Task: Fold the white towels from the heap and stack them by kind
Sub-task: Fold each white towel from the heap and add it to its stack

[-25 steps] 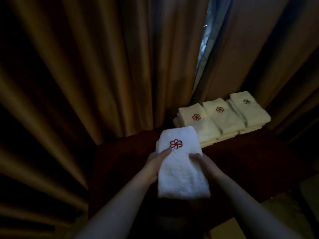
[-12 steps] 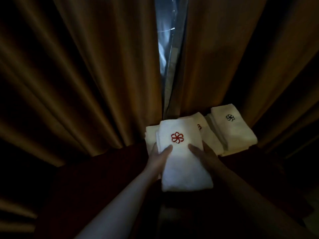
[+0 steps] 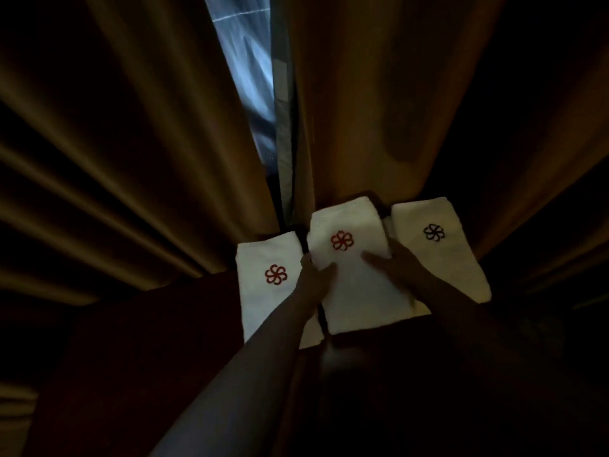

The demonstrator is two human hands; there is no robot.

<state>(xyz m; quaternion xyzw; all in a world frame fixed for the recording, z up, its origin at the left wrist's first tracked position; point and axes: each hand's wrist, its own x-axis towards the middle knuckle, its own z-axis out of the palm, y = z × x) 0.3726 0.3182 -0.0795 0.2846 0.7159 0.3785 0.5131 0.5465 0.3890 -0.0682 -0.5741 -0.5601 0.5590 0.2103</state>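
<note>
Three white folded towels lie side by side. The left towel (image 3: 270,291) and the middle towel (image 3: 356,285) each bear a red flower-like swirl; the right towel (image 3: 438,249) bears the same swirl in black. Behind hang golden-brown curtains (image 3: 131,143), parted by a pale blue gap (image 3: 247,77). The surface (image 3: 148,341) beneath is dark red.

Left hand (image 3: 314,275) and right hand (image 3: 393,263) extended forward, close together, fingers flat, grip closed.
</note>
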